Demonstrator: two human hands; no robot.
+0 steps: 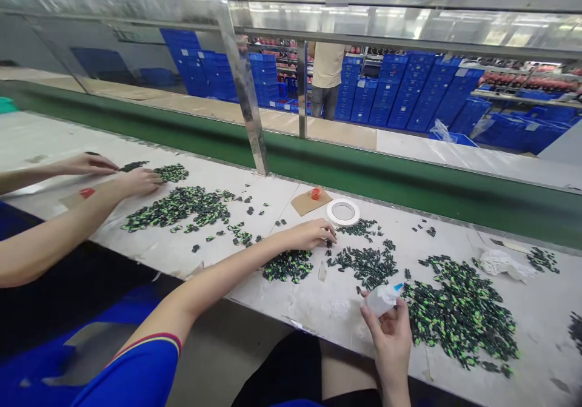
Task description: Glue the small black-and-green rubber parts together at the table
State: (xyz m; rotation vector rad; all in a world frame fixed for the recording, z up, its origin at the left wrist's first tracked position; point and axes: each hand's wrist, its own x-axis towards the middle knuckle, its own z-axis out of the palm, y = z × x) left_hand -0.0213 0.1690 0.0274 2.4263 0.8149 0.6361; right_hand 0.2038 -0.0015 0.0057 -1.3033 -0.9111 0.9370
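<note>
Translucent bottle (380,301), blue tip, is held tilted in the curled right hand (391,327), near the table's (334,310) front edge. Tip side is crowded by green-black pile (461,313); bare tabletop is seen opposite. Left hand (313,235) is part-curled by tape roll (342,212); grip can't be told.

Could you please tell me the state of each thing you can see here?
Right hand, closed on the bottle
Bottle, tilted
Left hand, fingers bent, grip unclear
Green-and-black pieces, loosely heaped
Tape roll, lying flat
Cardboard, flat, under the red cup
White tissue, crumpled
Blue crates, mostly stacked
</note>
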